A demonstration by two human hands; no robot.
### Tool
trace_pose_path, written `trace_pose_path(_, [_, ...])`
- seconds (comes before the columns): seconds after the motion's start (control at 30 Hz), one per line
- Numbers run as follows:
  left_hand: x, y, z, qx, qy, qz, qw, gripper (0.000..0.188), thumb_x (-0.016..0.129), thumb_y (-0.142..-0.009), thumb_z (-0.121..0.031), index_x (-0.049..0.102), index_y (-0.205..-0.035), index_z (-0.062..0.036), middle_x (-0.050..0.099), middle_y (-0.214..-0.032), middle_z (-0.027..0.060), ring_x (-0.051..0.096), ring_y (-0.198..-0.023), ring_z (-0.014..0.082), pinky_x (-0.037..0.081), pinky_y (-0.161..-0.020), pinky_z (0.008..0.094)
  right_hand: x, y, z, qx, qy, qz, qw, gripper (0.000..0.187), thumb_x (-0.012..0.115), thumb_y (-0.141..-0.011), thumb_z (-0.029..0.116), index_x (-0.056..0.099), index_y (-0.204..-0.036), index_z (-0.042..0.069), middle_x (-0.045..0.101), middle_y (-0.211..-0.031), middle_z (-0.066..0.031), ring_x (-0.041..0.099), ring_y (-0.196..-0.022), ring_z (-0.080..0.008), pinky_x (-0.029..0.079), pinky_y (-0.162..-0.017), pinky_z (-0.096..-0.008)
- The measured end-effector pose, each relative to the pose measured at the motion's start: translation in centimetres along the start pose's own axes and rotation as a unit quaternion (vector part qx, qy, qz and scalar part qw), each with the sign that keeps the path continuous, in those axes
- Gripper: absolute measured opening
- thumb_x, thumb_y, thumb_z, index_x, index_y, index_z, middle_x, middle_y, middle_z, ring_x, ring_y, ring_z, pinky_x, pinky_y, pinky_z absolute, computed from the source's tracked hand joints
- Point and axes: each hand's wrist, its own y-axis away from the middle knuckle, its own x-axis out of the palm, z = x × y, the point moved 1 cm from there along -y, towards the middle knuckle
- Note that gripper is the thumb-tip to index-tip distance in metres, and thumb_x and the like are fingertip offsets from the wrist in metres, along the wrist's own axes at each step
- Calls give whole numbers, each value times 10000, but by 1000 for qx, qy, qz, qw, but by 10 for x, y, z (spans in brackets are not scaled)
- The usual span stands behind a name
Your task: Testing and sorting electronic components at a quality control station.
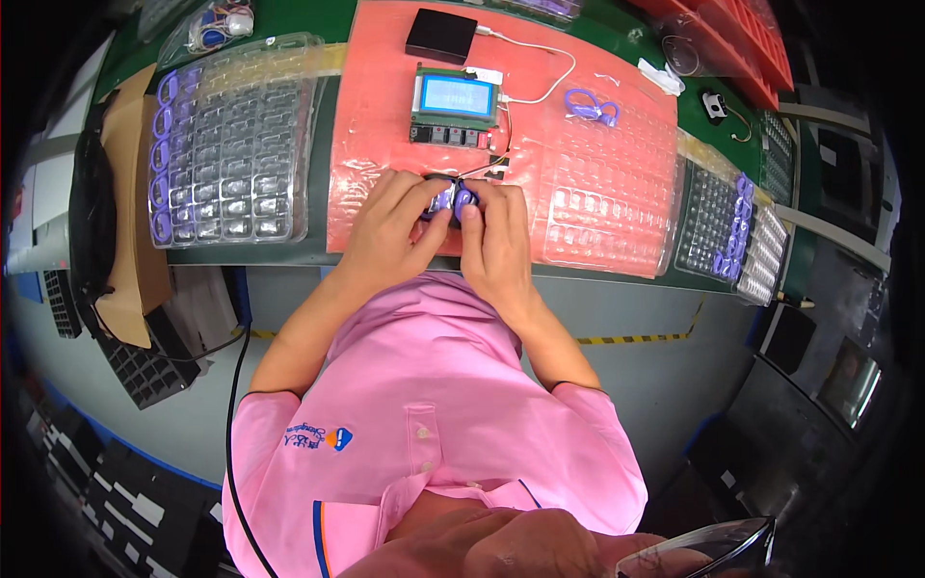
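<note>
My left hand (385, 223) and my right hand (497, 236) meet at the front of the red mat. Between their fingertips is a small purple piece (464, 197), seated in a small black fixture (431, 209). Both hands have fingers bent and pressed onto it; much of the piece and fixture is covered by them. A thin wire runs from the fixture toward a green circuit board with a lit blue screen (456, 94), just beyond my hands. A loose pair of purple loop-shaped pieces (590, 108) lies on the mat to the right.
A clear tray (236, 144) with purple loops down its left column stands left. Another clear tray (607, 217) lies on the red mat (371, 87), and one with purple pieces (718, 226) sits farther right. A black box (440, 36) with a white cable (549, 48) is at the back.
</note>
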Motion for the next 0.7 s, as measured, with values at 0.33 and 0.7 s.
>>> trace_pose_path(0.33, [11,-2,9,47,-10,20,999,402,794,-880,-64,673,-1256,12,638,-1041,170,619,-906,373,521,-776,461,10,-3,-16,-62,11,-22,998,256,654,-1015,31,652,-1263,-30,630,-1094,-220,619,-968,-416,527,-835,-485])
trace_pose_path(0.7, [12,3,9,62,-47,17,997,449,780,-851,-66,647,-1266,36,626,-1049,202,596,-903,408,504,-786,484,9,5,-15,-50,-1,-33,998,248,675,-995,32,654,-1235,-28,642,-1091,-226,626,-976,-429,536,-842,-491])
